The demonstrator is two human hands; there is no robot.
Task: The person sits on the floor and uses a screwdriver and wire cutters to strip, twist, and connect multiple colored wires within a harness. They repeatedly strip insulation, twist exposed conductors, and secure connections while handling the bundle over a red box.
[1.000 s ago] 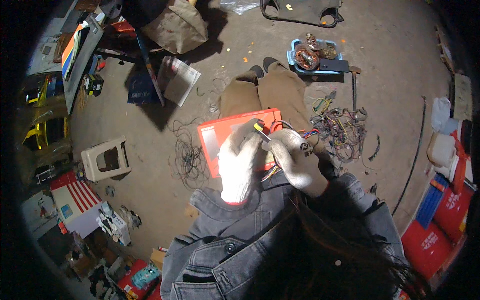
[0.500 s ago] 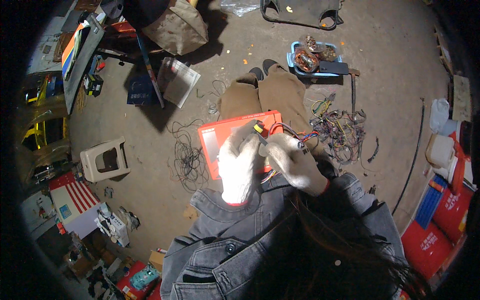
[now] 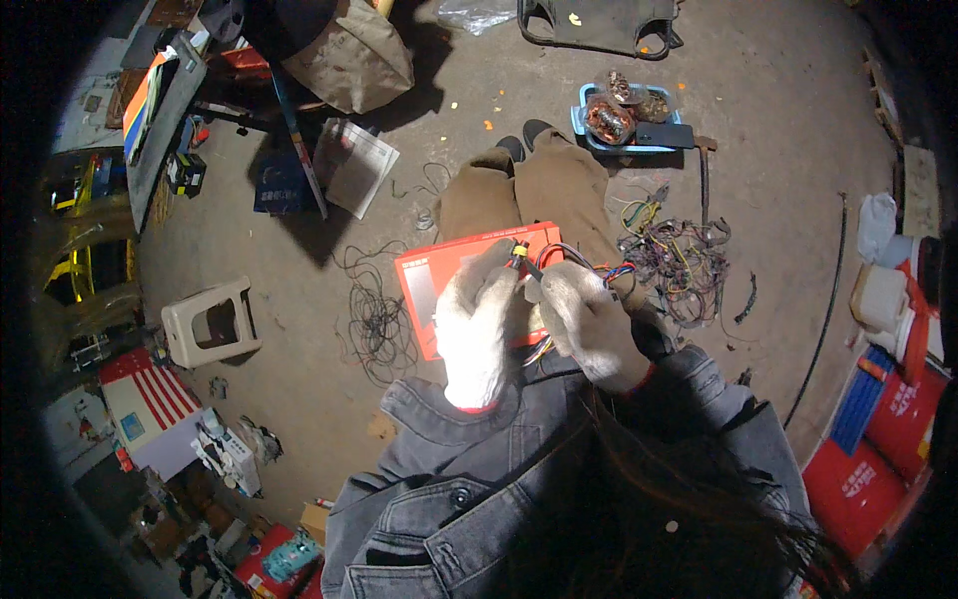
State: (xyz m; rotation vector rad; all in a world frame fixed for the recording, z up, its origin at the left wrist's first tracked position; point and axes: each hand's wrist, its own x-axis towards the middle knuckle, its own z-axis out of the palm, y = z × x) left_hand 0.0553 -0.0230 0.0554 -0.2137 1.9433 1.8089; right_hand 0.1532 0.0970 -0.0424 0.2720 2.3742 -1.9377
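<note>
Both my hands wear whitish work gloves and meet above an orange-red flat box [image 3: 420,290] on my lap. My left hand [image 3: 475,324] pinches a small black piece with a yellow band [image 3: 519,252], probably a wire connector. Close against it, my right hand [image 3: 591,324] is closed on a narrow dark piece [image 3: 533,271]; its kind is too small and covered to tell. Multicoloured wires [image 3: 614,271] run out beside the right hand, and more wire ends [image 3: 539,348] show below the fingers. The glove fingers hide where the pieces meet.
A tangle of coloured wires [image 3: 679,265] lies on the floor to my right, a dark cable coil [image 3: 377,309] to my left. Ahead are a blue basket [image 3: 584,125] with bagged scrap and a hammer [image 3: 706,180]. A beige stool [image 3: 180,329] lies at left; red containers [image 3: 848,489] stand at right.
My right hand has turned and its fingers have closed in slightly. The black-and-yellow piece has tipped more upright in my left fingers. The box stays on my lap.
</note>
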